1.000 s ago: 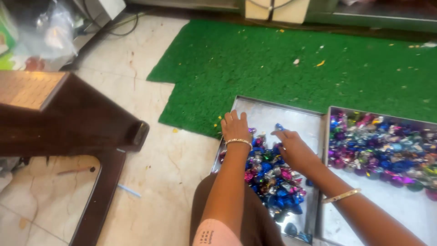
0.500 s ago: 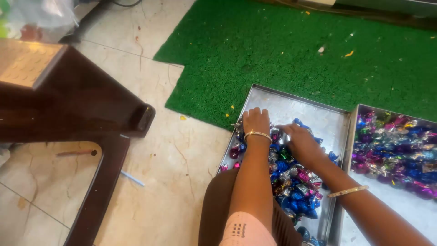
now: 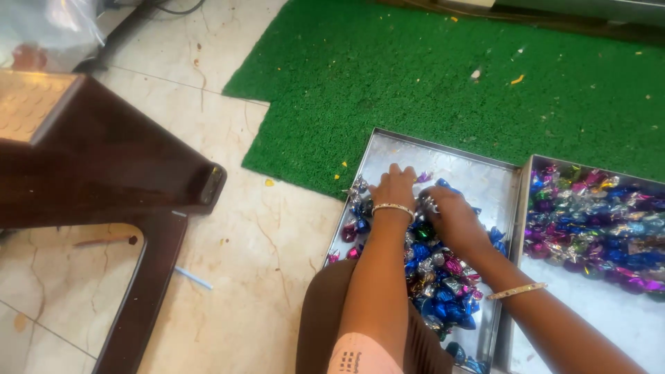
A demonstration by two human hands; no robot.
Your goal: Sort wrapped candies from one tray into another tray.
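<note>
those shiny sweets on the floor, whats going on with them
A person has both hands in a metal tray of foil-wrapped sweets. The left hand and right hand rest palm down on the pile. A second tray of sweets lies beside it, partly on green matting.

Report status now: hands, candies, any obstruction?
Left hand and right hand palm-down on foil-wrapped candies in metal tray. Grip unclear. Nothing blocking them.

We could not see which wrapped candies (image 3: 443,277) lay under our hands; the second tray (image 3: 589,325) ran off the right edge, cut short.
</note>
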